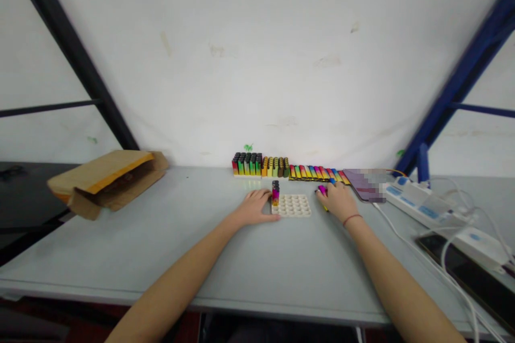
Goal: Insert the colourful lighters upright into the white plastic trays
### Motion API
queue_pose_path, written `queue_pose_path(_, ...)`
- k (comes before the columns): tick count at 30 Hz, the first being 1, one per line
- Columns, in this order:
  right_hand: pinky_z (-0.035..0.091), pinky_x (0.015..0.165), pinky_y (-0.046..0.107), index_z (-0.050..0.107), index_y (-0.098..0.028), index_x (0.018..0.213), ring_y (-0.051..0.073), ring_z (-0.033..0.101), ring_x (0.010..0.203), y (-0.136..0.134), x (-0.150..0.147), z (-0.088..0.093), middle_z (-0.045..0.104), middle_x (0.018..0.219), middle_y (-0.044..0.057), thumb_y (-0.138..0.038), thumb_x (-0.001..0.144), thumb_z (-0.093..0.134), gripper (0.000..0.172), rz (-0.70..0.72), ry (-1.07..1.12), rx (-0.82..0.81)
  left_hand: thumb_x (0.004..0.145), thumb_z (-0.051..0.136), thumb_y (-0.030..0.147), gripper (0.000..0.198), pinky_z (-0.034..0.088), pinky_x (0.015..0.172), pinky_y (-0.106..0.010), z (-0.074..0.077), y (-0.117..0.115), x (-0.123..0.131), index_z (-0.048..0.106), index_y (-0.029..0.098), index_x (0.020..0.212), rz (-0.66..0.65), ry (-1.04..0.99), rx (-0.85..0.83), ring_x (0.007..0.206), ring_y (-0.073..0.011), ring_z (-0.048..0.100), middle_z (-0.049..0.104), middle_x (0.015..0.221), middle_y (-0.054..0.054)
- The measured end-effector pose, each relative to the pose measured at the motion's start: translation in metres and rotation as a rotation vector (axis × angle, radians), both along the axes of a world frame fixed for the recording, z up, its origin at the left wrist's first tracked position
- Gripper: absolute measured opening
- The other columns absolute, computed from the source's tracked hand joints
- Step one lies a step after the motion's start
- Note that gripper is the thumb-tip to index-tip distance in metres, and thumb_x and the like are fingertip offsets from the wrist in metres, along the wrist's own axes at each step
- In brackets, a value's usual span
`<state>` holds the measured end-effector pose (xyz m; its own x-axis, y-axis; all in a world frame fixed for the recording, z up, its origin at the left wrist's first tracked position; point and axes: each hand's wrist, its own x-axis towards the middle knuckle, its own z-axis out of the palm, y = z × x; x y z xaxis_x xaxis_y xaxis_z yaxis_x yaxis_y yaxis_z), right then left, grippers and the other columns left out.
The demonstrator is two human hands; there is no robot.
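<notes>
Pale grey, the counter (169, 246) runs up to a white wall, with black frame bars at the left and blue ones at the right. At the far left a brown cardboard box (107, 179) lies on its side, mouth open; its contents are too dark to make out. The left hand (254, 207) rests flat, fingers loosely spread, holding nothing, just beside a white tray (294, 206) of round sockets. One rainbow-coloured lighter (276, 193) stands upright in the tray's near-left corner. Behind it, along the wall, a row of lighters (281, 167) stands, then lies flat further right. The right hand (337, 199) curls over a second magenta lighter (322, 190), mostly hiding it; how firmly it grips I cannot tell. A blurred patch covers something past that hand. Power strips (422, 203) and white cables crowd the right edge. Wide bare counter lies between the forearms and toward the box.
</notes>
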<state>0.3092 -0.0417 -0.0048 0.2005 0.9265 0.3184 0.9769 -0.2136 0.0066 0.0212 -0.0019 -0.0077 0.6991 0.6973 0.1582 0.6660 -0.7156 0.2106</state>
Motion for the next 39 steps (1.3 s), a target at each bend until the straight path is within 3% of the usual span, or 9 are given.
queue_pose_path(5,0.041,0.084,0.038,0.068,-0.008,0.101,0.032,0.057,0.102,-0.001,-0.005,0.001,0.063,0.099,0.022,-0.044,0.092,0.044,0.044,-0.010,-0.010,-0.005,0.078,0.058,0.069,0.078,0.025,0.112,-0.043,0.002,-0.001,0.000,0.046,0.014,0.132,0.007,0.007,0.001,0.131,-0.0321,0.041,0.045,0.140,-0.018)
queue_pose_path(9,0.042,0.081,0.034,0.069,-0.009,0.094,0.027,0.061,0.095,0.000,-0.004,0.005,0.065,0.097,0.020,-0.029,0.094,0.042,0.034,0.012,0.029,-0.021,0.079,0.057,0.069,0.076,0.026,0.112,-0.043,0.001,0.000,0.000,0.046,0.015,0.132,0.007,0.022,0.017,0.131,-0.0311,0.041,0.046,0.140,-0.017)
queue_pose_path(12,0.042,0.076,0.030,0.068,-0.010,0.099,0.024,0.064,0.090,0.003,-0.001,0.006,0.067,0.099,0.019,-0.017,0.090,0.043,0.027,-0.013,0.087,0.006,0.079,0.057,0.069,0.076,0.026,0.111,-0.044,0.001,0.001,-0.001,0.046,0.014,0.131,0.004,0.025,0.021,0.130,-0.0313,0.041,0.046,0.140,-0.017)
queue_pose_path(16,0.042,0.072,0.029,0.069,-0.010,0.099,0.024,0.066,0.088,0.010,0.008,0.006,0.070,0.096,0.018,-0.016,0.088,0.043,0.028,-0.054,0.178,-0.044,0.080,0.058,0.068,0.075,0.026,0.111,-0.043,0.002,0.000,0.000,0.046,0.014,0.131,0.003,0.034,0.021,0.131,-0.0311,0.041,0.046,0.140,-0.018)
queue_pose_path(24,0.041,0.070,0.027,0.071,-0.012,0.086,0.024,0.065,0.086,0.012,0.025,0.007,0.072,0.092,0.015,-0.012,0.078,0.050,0.022,0.092,0.300,-0.120,0.080,0.058,0.068,0.075,0.026,0.111,-0.043,0.001,0.000,0.000,0.046,0.014,0.131,0.000,0.029,0.020,0.131,-0.0309,0.041,0.046,0.140,-0.017)
queue_pose_path(29,0.039,0.063,0.026,0.059,-0.011,0.100,0.022,0.060,0.077,0.011,0.021,0.004,0.068,0.086,0.012,-0.023,0.084,0.044,0.025,0.086,0.453,0.047,0.080,0.058,0.067,0.075,0.026,0.111,-0.043,0.002,0.000,0.000,0.047,0.013,0.131,0.004,0.037,0.021,0.130,-0.0306,0.041,0.046,0.140,-0.018)
queue_pose_path(32,0.039,0.063,0.027,0.054,-0.015,0.104,0.020,0.057,0.071,0.011,0.014,0.003,0.064,0.079,0.007,-0.025,0.086,0.037,0.026,0.167,0.608,0.154,0.080,0.059,0.067,0.076,0.026,0.111,-0.043,0.003,-0.001,0.001,0.047,0.011,0.131,0.003,0.040,0.021,0.131,-0.0308,0.041,0.046,0.140,-0.019)
queue_pose_path(36,0.039,0.065,0.029,0.054,-0.019,0.095,0.020,0.055,0.070,0.007,0.005,0.008,0.061,0.077,0.004,-0.040,0.087,0.044,0.025,0.319,0.708,0.241,0.080,0.060,0.066,0.076,0.026,0.111,-0.044,0.003,-0.002,0.001,0.047,0.012,0.131,0.002,0.034,0.013,0.131,-0.0309,0.041,0.045,0.141,-0.019)
queue_pose_path(39,0.039,0.064,0.029,0.053,-0.020,0.081,0.019,0.053,0.069,0.003,-0.001,0.015,0.058,0.074,0.003,-0.055,0.086,0.045,0.036,0.380,0.755,0.286,0.079,0.059,0.067,0.076,0.026,0.111,-0.044,0.003,-0.001,0.001,0.047,0.013,0.131,-0.002,0.023,0.012,0.131,-0.0318,0.041,0.046,0.140,-0.018)
